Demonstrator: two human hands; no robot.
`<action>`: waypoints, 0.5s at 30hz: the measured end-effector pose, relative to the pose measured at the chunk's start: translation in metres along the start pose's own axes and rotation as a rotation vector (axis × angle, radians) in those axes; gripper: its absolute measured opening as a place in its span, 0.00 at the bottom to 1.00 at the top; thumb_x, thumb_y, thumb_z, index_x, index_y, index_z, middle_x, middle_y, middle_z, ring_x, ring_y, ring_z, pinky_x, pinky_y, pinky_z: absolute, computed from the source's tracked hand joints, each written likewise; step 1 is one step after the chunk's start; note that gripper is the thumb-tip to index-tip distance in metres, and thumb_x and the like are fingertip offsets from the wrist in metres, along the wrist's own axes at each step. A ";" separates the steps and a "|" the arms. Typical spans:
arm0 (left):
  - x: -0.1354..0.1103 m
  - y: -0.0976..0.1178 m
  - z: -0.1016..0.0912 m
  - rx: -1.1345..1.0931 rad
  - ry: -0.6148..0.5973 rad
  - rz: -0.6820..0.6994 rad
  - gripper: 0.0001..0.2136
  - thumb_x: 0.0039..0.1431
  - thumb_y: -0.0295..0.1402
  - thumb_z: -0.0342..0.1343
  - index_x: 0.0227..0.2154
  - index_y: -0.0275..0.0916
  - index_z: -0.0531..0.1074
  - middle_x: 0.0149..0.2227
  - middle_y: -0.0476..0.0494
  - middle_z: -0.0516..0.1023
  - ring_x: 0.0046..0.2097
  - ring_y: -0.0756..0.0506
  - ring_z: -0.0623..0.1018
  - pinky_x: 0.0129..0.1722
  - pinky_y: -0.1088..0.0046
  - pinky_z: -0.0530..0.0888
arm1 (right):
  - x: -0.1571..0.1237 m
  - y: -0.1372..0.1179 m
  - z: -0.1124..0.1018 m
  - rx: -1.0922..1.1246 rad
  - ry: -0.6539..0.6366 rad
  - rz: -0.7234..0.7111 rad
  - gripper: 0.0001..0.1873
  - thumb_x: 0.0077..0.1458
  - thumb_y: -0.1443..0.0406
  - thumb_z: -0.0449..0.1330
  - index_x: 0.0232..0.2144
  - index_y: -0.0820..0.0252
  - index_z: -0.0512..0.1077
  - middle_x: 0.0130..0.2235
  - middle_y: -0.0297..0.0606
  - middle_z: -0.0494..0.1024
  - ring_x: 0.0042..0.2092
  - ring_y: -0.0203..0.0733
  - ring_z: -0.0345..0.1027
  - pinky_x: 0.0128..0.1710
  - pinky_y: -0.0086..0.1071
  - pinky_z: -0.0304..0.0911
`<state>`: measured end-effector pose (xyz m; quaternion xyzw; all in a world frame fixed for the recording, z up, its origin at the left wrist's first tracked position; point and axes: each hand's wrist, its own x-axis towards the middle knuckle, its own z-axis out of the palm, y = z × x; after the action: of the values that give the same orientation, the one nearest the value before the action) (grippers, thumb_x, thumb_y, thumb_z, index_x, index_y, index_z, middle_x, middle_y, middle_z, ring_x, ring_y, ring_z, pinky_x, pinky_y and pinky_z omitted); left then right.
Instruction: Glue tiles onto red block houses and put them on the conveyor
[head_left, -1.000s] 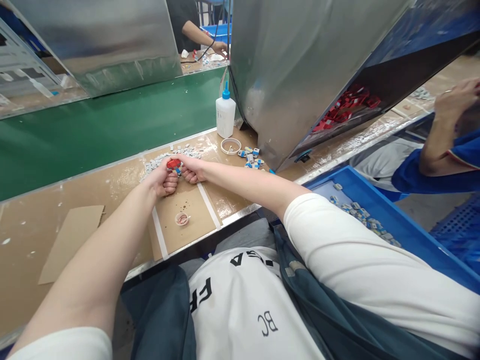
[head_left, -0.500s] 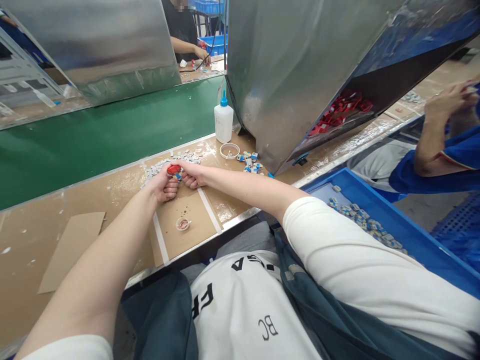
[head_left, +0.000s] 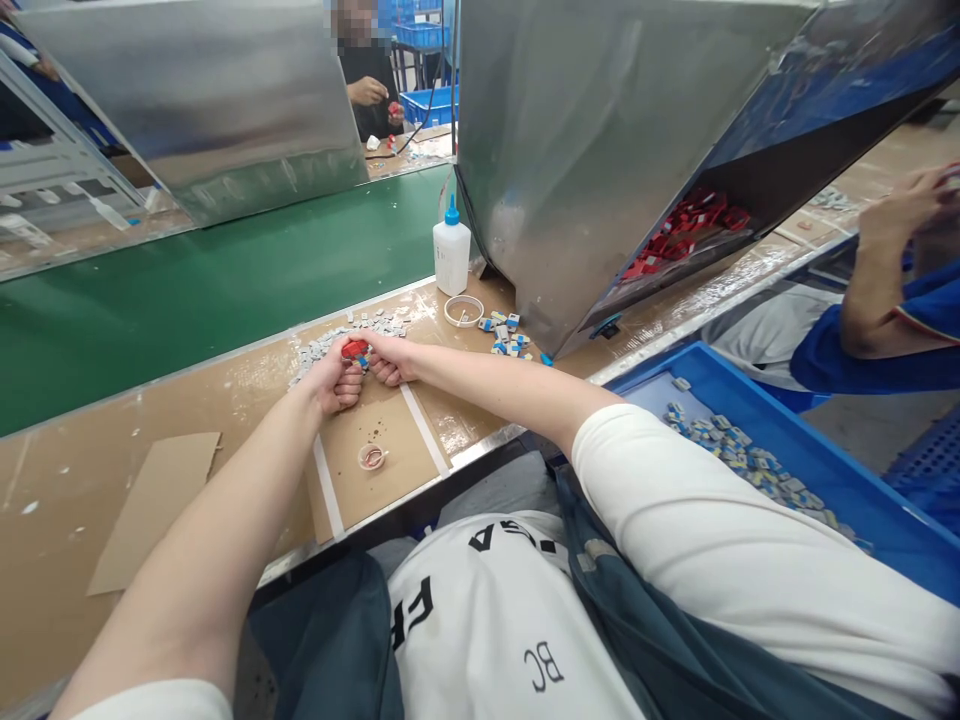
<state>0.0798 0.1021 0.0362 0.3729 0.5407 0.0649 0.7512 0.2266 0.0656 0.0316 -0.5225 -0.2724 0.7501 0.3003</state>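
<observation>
A small red plastic part (head_left: 355,349) with a bit of blue below it is gripped between my two hands, above the cardboard-covered bench. My left hand (head_left: 339,383) is closed on its left side, fingers curled. From the right, my right hand (head_left: 389,359) is closed on it too, the thumbs almost meeting at the top. Behind the hands lies a spread of small grey-white pieces (head_left: 382,322). In front of them stands a little round cup (head_left: 371,457) with reddish contents. The fingers hide much of the red part.
A white bottle with a blue cap (head_left: 451,255), a white ring-shaped lid (head_left: 463,311) and blue-and-white pieces (head_left: 507,335) stand right of my hands. A metal hopper (head_left: 600,160) holds red parts. A blue bin (head_left: 720,370) sits at my right. Co-workers sit opposite and at right.
My hands keep their hold on the red part, with barely any shift between them. The whole view has moved slightly. Across the bench, a co-worker's hands have risen.
</observation>
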 end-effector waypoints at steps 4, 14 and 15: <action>0.004 0.001 -0.002 -0.002 -0.015 -0.010 0.31 0.58 0.64 0.50 0.19 0.45 0.44 0.14 0.59 0.44 0.14 0.56 0.42 0.07 0.80 0.47 | 0.005 -0.001 -0.003 0.010 -0.028 0.042 0.35 0.64 0.35 0.49 0.22 0.53 0.47 0.16 0.18 0.46 0.14 0.25 0.35 0.09 0.21 0.33; 0.015 -0.002 -0.007 -0.007 -0.035 -0.024 0.29 0.56 0.62 0.51 0.20 0.46 0.44 0.13 0.58 0.45 0.15 0.55 0.41 0.08 0.79 0.46 | 0.008 0.000 -0.006 0.017 -0.049 0.102 0.34 0.63 0.36 0.51 0.21 0.52 0.46 0.16 0.18 0.45 0.14 0.26 0.34 0.08 0.21 0.35; 0.013 -0.003 -0.006 0.004 -0.023 -0.025 0.30 0.56 0.63 0.51 0.20 0.46 0.43 0.13 0.58 0.45 0.15 0.55 0.41 0.08 0.79 0.45 | 0.006 0.001 -0.006 0.023 -0.038 0.101 0.34 0.64 0.37 0.52 0.22 0.52 0.46 0.16 0.18 0.45 0.14 0.26 0.34 0.08 0.21 0.35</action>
<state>0.0793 0.1097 0.0233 0.3684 0.5367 0.0500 0.7574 0.2301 0.0701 0.0256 -0.5177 -0.2424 0.7773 0.2627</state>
